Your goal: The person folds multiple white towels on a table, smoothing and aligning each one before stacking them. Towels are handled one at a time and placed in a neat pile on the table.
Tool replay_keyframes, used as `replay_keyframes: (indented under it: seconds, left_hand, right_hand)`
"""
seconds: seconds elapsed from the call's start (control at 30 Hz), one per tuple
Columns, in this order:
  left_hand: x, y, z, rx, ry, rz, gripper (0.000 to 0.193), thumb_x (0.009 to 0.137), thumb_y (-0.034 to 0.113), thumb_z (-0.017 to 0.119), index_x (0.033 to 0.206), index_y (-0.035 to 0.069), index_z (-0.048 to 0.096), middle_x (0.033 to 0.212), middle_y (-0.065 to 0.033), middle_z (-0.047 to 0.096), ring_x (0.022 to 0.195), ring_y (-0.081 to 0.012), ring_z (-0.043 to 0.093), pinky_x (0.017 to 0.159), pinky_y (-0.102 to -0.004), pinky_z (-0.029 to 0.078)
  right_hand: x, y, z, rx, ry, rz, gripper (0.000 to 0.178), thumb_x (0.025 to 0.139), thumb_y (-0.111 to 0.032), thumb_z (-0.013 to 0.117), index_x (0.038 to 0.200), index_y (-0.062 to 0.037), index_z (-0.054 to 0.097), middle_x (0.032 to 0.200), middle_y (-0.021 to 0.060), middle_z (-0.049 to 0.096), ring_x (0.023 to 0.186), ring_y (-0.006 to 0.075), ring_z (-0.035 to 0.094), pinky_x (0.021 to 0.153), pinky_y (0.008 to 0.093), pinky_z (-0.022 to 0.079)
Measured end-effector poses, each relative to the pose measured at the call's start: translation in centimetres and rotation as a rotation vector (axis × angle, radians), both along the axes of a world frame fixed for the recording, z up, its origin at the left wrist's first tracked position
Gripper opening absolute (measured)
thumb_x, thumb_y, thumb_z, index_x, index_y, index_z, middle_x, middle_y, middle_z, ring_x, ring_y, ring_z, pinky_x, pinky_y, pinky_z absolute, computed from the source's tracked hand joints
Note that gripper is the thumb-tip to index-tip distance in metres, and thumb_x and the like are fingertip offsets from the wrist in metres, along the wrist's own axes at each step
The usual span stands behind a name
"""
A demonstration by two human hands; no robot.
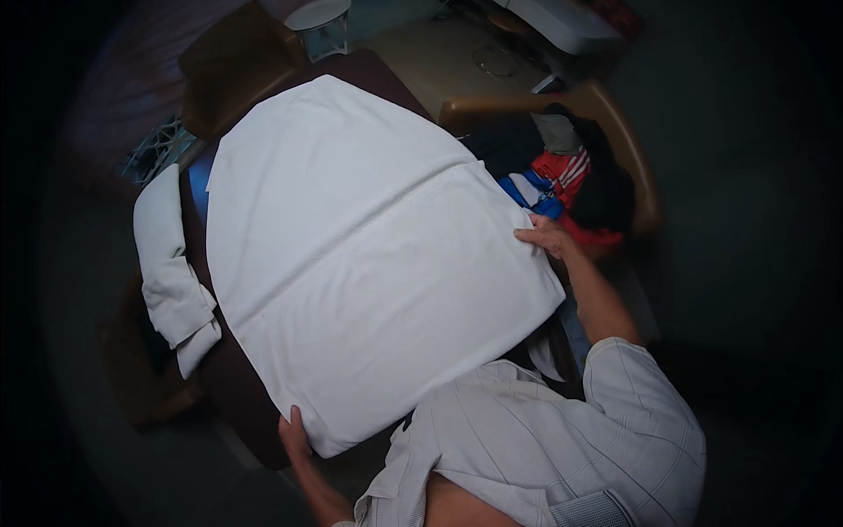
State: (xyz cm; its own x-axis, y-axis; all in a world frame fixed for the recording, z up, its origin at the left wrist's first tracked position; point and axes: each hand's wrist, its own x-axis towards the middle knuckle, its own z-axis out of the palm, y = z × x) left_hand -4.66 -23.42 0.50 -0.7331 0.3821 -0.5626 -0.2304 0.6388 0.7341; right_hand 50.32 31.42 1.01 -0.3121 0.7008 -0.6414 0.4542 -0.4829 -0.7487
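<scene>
A large white towel [351, 299] lies spread over a dark brown table [233, 386], with a straight folded edge running across its middle. Its near part hangs a little past the table's front edge, close to my body. At the near left border, my left hand [296, 433] grips the towel's edge, thumb on top and the other fingers mostly hidden beneath. My right hand [546, 235] pinches the right border, its thumb over the cloth. Light wrinkles run through the near half.
Folded white cloths [171, 272] rest along the table's left side. To the right stands a brown chair [645, 167] piled with dark, red and blue clothes [562, 176]. Another brown chair [233, 61] is at the far left, near a round white stool [316, 15].
</scene>
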Motion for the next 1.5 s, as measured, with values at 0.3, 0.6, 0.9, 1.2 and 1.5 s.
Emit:
replay_keyframes:
  seconds: [0.3, 0.6, 0.9, 1.2, 1.5]
  left_hand:
    - [5.5, -12.2, -3.1, -0.087, 0.059, -0.321, 0.055, 0.103, 0.035, 0.064, 0.140, -0.004, 0.055, 0.124, -0.0143, 0.069, 0.107, -0.0256, 0.067, 0.088, -0.0401, 0.056]
    - [7.3, -12.8, -3.4, -0.105, 0.036, 0.224, 0.051, 0.105, 0.049, 0.058, 0.130, 0.004, 0.060, 0.097, -0.0090, 0.072, 0.067, -0.0170, 0.067, 0.048, -0.0302, 0.052]
    - [6.3, -12.6, -3.7, -0.040, 0.000, 0.167, 0.053, 0.105, 0.049, 0.058, 0.130, 0.003, 0.059, 0.094, -0.0075, 0.070, 0.064, -0.0170, 0.065, 0.046, -0.0296, 0.051]
    - [6.2, -13.5, -4.5, 0.068, -0.026, 0.190, 0.058, 0.104, 0.049, 0.059, 0.138, 0.002, 0.056, 0.107, -0.0093, 0.071, 0.078, -0.0193, 0.069, 0.049, -0.0308, 0.052]
    - [4.0, -15.9, -4.8, 0.078, 0.046, 0.241, 0.052, 0.102, 0.047, 0.062, 0.132, 0.005, 0.059, 0.100, -0.0060, 0.070, 0.071, -0.0161, 0.066, 0.048, -0.0302, 0.049]
  right_hand:
    - [8.4, -8.0, -1.2, -0.170, 0.066, -0.021, 0.054, 0.082, -0.027, 0.087, 0.126, -0.0020, 0.067, 0.117, 0.0079, 0.073, 0.102, 0.0173, 0.069, 0.093, 0.0347, 0.054]
    - [12.5, -11.5, -3.2, -0.013, 0.085, -0.273, 0.029, 0.092, -0.023, 0.080, 0.112, -0.0067, 0.066, 0.105, 0.0040, 0.070, 0.095, 0.0144, 0.067, 0.085, 0.0305, 0.054]
    - [10.1, -13.3, -0.3, -0.053, 0.361, -0.301, 0.026, 0.100, -0.028, 0.071, 0.115, -0.0070, 0.068, 0.110, 0.0026, 0.071, 0.095, 0.0149, 0.067, 0.094, 0.0318, 0.051]
    - [9.2, -13.0, 2.5, -0.099, -0.217, 0.315, 0.057, 0.087, -0.051, 0.078, 0.118, -0.0031, 0.072, 0.104, 0.0072, 0.075, 0.091, 0.0168, 0.070, 0.079, 0.0324, 0.058]
    - [10.9, -14.7, 0.8, -0.002, -0.365, 0.360, 0.061, 0.078, -0.046, 0.084, 0.118, -0.0013, 0.074, 0.101, 0.0104, 0.076, 0.086, 0.0205, 0.070, 0.081, 0.0347, 0.056]
